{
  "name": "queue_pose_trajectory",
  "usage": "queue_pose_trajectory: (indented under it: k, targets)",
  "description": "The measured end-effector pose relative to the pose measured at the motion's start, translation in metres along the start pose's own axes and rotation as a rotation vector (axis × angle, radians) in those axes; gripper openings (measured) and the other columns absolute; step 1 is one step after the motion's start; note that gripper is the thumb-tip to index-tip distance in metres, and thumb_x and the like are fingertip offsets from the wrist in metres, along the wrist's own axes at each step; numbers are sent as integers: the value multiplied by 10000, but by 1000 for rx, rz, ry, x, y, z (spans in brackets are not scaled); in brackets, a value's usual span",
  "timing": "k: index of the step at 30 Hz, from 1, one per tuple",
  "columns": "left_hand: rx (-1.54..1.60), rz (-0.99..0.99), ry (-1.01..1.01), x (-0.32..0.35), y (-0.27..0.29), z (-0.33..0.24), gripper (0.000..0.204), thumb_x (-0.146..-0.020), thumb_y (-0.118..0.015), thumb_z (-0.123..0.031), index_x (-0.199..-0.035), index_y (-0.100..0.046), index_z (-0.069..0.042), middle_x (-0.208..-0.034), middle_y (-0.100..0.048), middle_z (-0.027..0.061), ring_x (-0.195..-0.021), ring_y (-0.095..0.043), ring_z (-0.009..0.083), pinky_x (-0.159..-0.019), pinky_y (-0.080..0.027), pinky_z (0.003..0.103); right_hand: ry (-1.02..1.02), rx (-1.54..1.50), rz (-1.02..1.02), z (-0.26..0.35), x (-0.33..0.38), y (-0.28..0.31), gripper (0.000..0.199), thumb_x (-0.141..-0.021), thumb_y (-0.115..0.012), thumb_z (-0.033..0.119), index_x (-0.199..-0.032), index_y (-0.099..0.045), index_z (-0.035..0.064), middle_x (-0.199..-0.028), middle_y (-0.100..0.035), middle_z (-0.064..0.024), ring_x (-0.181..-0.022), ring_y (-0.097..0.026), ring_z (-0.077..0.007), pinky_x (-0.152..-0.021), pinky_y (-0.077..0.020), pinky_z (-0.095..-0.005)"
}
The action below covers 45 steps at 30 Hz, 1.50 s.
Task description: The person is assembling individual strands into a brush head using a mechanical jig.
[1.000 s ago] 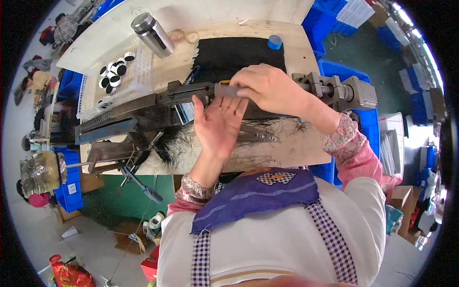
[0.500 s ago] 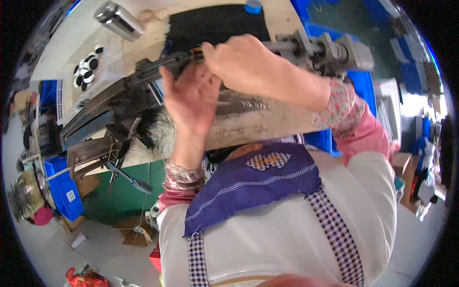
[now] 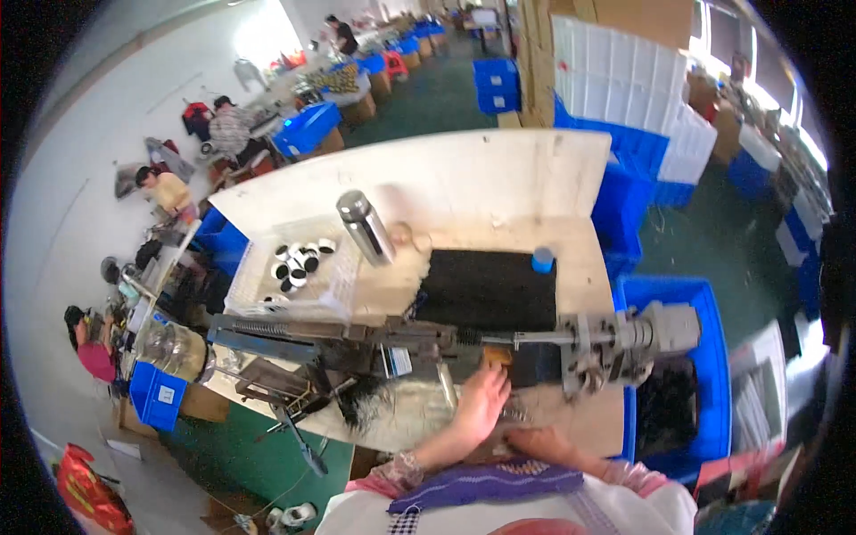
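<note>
A long metal bench machine [image 3: 419,341] runs across the worktable. My left hand [image 3: 481,406] reaches up to its middle, fingers stretched toward a small orange-brown block [image 3: 497,355]; the fingertips are at the block's lower edge, and I see no grip on it. Lower and to the right, my right hand [image 3: 539,441] rests low by the table's near edge in front of my apron. Its fingers look curled in, and whatever they may hold is hidden. A pale metal rod or handle [image 3: 447,385] slants down from the machine beside my left hand.
Behind the machine lies a black cloth [image 3: 489,290] with a blue cap [image 3: 542,259] at its corner. A steel flask [image 3: 364,227] stands by a clear basket [image 3: 334,303] of black-and-white round pieces. Blue bins [image 3: 719,383] flank the table's right end. Several people work farther off.
The view has tilted up, showing more of the room. My hands, formerly together above the machine, have parted; the right has dropped to the near edge, while the left is at the brown block.
</note>
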<state>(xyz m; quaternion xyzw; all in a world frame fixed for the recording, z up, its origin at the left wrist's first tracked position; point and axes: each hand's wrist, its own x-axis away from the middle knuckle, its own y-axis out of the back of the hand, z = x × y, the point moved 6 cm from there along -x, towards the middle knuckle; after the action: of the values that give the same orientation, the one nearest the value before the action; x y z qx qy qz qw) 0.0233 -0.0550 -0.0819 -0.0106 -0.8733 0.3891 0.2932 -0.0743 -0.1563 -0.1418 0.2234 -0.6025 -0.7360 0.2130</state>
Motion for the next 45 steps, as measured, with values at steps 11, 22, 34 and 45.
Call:
queue_pose_trajectory:
  k: [11, 22, 34, 45]
  targets:
    - [-2191, -1149, -1093, 159, 144, -165, 791, -639, -700, -76, -1362, -386, -7, -1430, -341, 236, -1357, -270, 397, -1065, -243, 556, -10, -527, 303, -33, -8, -46, 229, -889, -580, 302, -1015, -566, 112, -856, -659, -120, -765, -655, -337, -641, -511, -408]
    - [-1743, -1393, -910, 193, 217, -183, 706, -723, -676, -59, -1370, -392, -33, -966, -645, 211, -881, -612, 388, -755, -467, 456, -332, -863, -442, -45, -28, 142, 155, -799, -714, 118, -826, -627, -8, -736, -635, -158, -672, -650, -280, -616, -502, -343]
    - [-1367, 302, -306, 103, 19, -73, 253, -1000, -417, -227, -1011, -539, -5, -1071, -527, 112, -859, -563, 230, -743, -471, 372, 92, -603, -392, -2, -94, 237, 320, -693, -595, -70, -999, -619, 21, -917, -644, -145, -814, -638, -317, -686, -521, -352]
    - [-390, -102, -185, 69, 12, -26, 196, -1001, -438, -240, -982, -519, -62, -792, -479, 22, -709, -471, 117, -607, -429, 279, 2, -148, -488, -43, -109, 204, 255, -773, -586, 9, -1024, -624, 29, -915, -534, -105, -845, -616, -268, -682, -528, -348]
